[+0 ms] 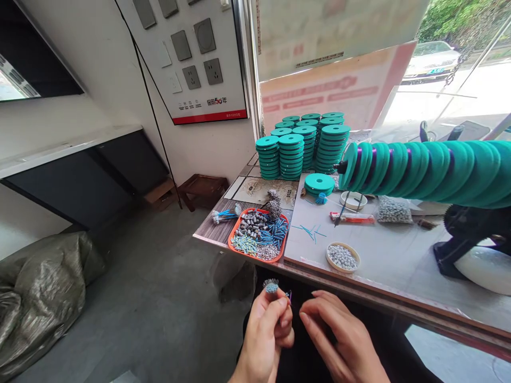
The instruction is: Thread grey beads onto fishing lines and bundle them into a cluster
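Note:
My left hand (266, 330) is closed, thumb and fingers pinching a small bundle of thin stalks with pale blue tips (271, 288). A bit of purple shows beside its fingertips. Just to the right, apart from it, my right hand (339, 332) has thumb and index tips brought together; whatever they hold, if anything, is too small to make out. Beyond the hands, an orange tray (230, 246) holds grey sinker-like pieces (251, 223), blue striped pieces (278, 231), yellow-green pieces (244, 245) and small silvery bits (268, 251).
Stacks of teal foam spools (290, 157) stand at the table's back. A long row of teal discs on a shaft (423, 170) juts in from the right. A round dish (328, 259) of white beads, a bead bag (394, 210) and blue sticks (313, 233) lie on the board.

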Action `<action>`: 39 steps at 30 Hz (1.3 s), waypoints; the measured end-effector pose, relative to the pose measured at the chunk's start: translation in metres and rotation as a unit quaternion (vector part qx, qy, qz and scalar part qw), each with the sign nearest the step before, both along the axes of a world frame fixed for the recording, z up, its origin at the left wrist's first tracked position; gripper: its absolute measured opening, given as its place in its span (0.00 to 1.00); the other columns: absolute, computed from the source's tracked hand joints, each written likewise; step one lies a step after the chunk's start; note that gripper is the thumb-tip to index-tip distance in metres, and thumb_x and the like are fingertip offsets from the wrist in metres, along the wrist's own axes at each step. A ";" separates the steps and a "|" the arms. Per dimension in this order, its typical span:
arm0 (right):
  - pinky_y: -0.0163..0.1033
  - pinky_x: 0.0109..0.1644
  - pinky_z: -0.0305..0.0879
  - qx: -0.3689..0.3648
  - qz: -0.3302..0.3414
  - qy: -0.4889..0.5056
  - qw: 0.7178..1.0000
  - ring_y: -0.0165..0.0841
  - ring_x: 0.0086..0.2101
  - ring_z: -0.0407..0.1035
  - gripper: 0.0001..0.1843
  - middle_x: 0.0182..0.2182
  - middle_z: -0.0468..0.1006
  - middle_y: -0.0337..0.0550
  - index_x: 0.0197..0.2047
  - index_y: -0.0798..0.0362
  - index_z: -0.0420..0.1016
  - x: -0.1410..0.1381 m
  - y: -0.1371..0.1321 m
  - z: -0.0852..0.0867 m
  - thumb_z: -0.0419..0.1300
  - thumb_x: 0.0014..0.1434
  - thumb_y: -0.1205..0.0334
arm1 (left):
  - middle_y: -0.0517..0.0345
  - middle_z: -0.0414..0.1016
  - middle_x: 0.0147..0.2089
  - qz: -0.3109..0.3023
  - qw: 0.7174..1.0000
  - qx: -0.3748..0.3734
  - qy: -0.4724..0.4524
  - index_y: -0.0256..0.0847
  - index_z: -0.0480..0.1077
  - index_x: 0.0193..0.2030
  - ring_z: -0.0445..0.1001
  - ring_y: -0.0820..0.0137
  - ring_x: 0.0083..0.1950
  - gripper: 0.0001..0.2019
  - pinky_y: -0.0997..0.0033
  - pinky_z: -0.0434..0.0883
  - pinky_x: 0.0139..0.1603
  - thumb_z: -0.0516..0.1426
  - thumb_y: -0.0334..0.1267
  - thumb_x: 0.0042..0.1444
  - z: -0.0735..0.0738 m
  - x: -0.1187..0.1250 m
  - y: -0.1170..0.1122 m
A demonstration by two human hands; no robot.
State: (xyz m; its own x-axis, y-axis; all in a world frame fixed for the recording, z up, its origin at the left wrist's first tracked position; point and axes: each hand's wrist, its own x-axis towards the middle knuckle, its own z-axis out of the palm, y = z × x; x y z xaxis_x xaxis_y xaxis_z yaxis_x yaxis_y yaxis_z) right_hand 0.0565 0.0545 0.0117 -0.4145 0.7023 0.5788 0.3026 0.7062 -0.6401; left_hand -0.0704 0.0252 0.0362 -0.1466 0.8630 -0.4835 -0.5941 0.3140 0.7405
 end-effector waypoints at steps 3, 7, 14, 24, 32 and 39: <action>0.31 0.28 0.64 -0.040 -0.004 0.004 0.999 0.28 0.25 0.66 0.07 0.23 0.69 0.37 0.32 0.51 0.63 0.001 -0.001 0.000 0.50 0.62 0.68 | 0.70 0.55 0.19 -0.002 0.999 0.013 0.032 0.38 0.62 0.27 0.47 0.81 0.21 0.17 0.79 0.47 0.21 0.64 0.46 0.41 -0.003 0.001 -0.001; 0.29 0.23 0.61 -0.045 -0.042 0.018 0.998 0.26 0.21 0.64 0.08 0.21 0.67 0.36 0.29 0.51 0.63 -0.003 0.001 0.005 0.50 0.61 0.67 | 0.68 0.54 0.21 0.019 0.994 0.022 0.103 0.38 0.63 0.27 0.49 0.80 0.22 0.19 0.80 0.48 0.22 0.64 0.50 0.42 -0.005 0.004 -0.004; 0.28 0.20 0.55 -0.004 -0.087 -0.007 0.996 0.24 0.17 0.59 0.12 0.17 0.63 0.33 0.24 0.52 0.60 -0.008 0.005 0.006 0.51 0.60 0.67 | 0.66 0.56 0.23 0.007 0.973 0.052 0.226 0.39 0.65 0.28 0.52 0.78 0.24 0.21 0.79 0.54 0.24 0.59 0.57 0.45 -0.005 0.005 -0.006; 0.28 0.20 0.56 0.039 -0.094 -0.019 0.995 0.25 0.17 0.60 0.12 0.17 0.64 0.34 0.24 0.51 0.59 -0.008 0.005 0.006 0.50 0.58 0.69 | 0.66 0.55 0.21 -0.014 0.951 0.109 0.290 0.39 0.63 0.23 0.49 0.77 0.21 0.16 0.77 0.52 0.20 0.59 0.49 0.51 -0.010 -0.005 -0.001; 0.29 0.21 0.57 0.026 -0.078 -0.020 0.996 0.25 0.18 0.61 0.10 0.18 0.65 0.34 0.27 0.51 0.61 -0.006 0.003 0.003 0.50 0.61 0.67 | 0.59 0.66 0.22 0.011 0.949 0.118 0.292 0.36 0.73 0.23 0.60 0.73 0.25 0.13 0.75 0.59 0.27 0.62 0.45 0.47 -0.014 -0.007 0.000; 0.34 0.22 0.51 0.158 -0.033 -0.093 0.982 0.25 0.13 0.60 0.09 0.13 0.68 0.32 0.34 0.54 0.70 -0.006 0.005 0.005 0.50 0.63 0.66 | 0.59 0.67 0.26 0.049 0.982 0.118 0.140 0.39 0.70 0.26 0.65 0.71 0.30 0.12 0.73 0.64 0.34 0.58 0.44 0.54 -0.009 -0.013 -0.003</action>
State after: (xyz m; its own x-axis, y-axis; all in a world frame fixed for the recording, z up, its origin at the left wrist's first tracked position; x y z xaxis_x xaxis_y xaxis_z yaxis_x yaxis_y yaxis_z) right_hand 0.0505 0.0594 0.0170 -0.4933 0.5277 0.6915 0.4447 0.8362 -0.3210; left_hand -0.0837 0.0218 0.0269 -0.3325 0.9213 -0.2017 -0.3758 0.0667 0.9243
